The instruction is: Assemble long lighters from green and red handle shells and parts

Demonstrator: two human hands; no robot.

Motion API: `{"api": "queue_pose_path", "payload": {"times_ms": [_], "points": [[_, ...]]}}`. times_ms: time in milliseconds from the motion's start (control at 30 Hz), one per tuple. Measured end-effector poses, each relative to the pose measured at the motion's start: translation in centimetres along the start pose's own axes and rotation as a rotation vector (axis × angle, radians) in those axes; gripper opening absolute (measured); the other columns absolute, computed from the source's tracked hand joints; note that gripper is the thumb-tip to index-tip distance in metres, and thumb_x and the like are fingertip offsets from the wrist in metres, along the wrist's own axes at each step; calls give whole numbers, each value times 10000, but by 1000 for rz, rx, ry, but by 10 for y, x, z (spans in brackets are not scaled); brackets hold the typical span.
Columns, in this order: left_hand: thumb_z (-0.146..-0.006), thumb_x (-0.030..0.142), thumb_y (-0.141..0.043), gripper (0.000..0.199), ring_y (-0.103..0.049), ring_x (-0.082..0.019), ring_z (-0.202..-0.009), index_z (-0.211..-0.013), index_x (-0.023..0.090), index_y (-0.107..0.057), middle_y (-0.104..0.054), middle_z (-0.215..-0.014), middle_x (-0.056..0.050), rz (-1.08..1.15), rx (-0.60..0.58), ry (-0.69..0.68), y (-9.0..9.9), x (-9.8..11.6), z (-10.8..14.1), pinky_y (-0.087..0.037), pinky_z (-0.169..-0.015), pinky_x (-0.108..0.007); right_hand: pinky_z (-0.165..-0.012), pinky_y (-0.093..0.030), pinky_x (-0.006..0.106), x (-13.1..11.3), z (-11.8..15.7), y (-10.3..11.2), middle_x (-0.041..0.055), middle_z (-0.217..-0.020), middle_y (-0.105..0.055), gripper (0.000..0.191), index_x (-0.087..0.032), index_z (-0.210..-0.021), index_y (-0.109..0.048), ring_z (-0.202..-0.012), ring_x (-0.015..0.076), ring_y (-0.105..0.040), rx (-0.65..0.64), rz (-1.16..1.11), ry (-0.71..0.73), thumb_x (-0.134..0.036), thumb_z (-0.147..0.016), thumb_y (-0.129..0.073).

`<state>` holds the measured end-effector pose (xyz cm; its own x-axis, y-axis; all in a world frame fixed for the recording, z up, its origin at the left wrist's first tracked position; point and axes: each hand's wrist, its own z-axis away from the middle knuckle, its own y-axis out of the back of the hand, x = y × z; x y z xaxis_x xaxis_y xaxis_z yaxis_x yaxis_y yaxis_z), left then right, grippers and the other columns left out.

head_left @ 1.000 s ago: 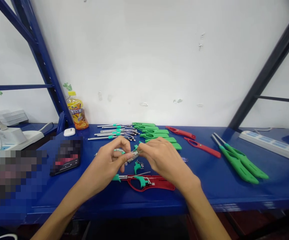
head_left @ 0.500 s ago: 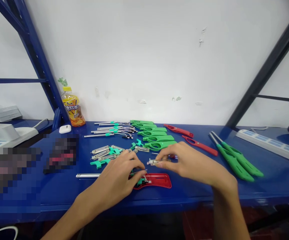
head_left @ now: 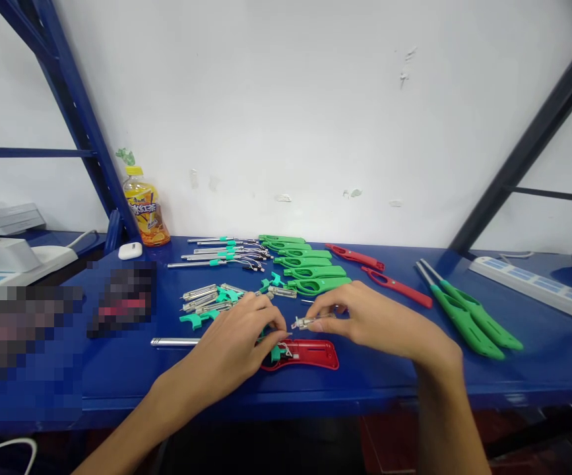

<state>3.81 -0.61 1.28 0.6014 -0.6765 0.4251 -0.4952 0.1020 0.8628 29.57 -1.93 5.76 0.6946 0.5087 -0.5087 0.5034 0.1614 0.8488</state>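
Note:
My right hand [head_left: 349, 313] pinches a small clear lighter gas tank [head_left: 301, 323] between thumb and fingers, its metal-and-white end pointing left. Close by, my left hand [head_left: 246, 336] is closed, with a thin pale tube [head_left: 288, 334] sticking out from its fingertips. Underneath these fingertips lies an open red lighter handle half [head_left: 315, 353], with a green trigger piece [head_left: 276, 354] and white wires in it. A silver lighter barrel [head_left: 174, 342] extends left from behind my left hand. My left hand and wrist hide the middle of this assembly.
Loose gas tanks [head_left: 199, 297] and green triggers [head_left: 191, 320] lie behind my left hand. Further back are metal barrels with wires [head_left: 206, 258], green handle halves [head_left: 310, 272] and red ones [head_left: 397, 287]. Assembled green lighters [head_left: 468, 323] and a power strip [head_left: 533, 288] lie right; a drink bottle [head_left: 146, 211] stands left.
The view has shifted slightly. Both hands stay nearly in place, with the gas tank in my right hand and the thin tube at my left fingertips.

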Motion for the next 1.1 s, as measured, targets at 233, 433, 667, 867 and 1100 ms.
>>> {"api": "queue_pose_path", "payload": {"times_ms": [233, 433, 667, 867, 1100], "points": [[-1133, 222, -532, 239, -616, -264, -1077, -1276, 251, -721, -727, -1118, -35, -22, 73, -26, 0, -7, 2, -454, -921, -397, -752, -526, 285, -2, -3, 4, -14, -982, -840, 171, -259, -1041, -851, -873, 176, -749, -71, -55, -20, -375, -1054, -727], [-1132, 213, -538, 228, -623, -244, -1029, -1165, 245, -761, -715, -1062, -21, 7, 57, -39, 3, -4, 3, -464, -896, -379, -775, -519, 296, 1, -7, 3, -31, -999, -830, 198, -272, -1065, -831, -885, 169, -739, -28, -36, -8, -410, -1080, -690], [-1119, 223, -572, 193, -613, -240, -1025, -1093, 245, -762, -706, -1041, -8, -8, 97, -27, 0, -5, 2, -428, -875, -380, -757, -513, 309, 5, -7, 4, -24, -975, -827, 242, -267, -1055, -833, -876, 178, -739, -18, -51, -2, -463, -1075, -693], [-1115, 228, -581, 203, -608, -238, -999, -1045, 238, -771, -697, -1006, -8, -13, 103, -28, -1, -3, 0, -409, -856, -379, -787, -526, 307, -1, -6, 3, -23, -997, -833, 183, -264, -1083, -841, -903, 177, -745, -40, -69, 8, -398, -1065, -717], [-1115, 215, -576, 190, -607, -236, -1003, -1055, 238, -755, -707, -1020, -3, -3, 110, -33, 0, -2, 0, -416, -865, -377, -776, -520, 306, -1, -6, 2, -31, -1003, -831, 176, -271, -1077, -838, -895, 172, -740, -39, -49, 10, -393, -1066, -712]]}}
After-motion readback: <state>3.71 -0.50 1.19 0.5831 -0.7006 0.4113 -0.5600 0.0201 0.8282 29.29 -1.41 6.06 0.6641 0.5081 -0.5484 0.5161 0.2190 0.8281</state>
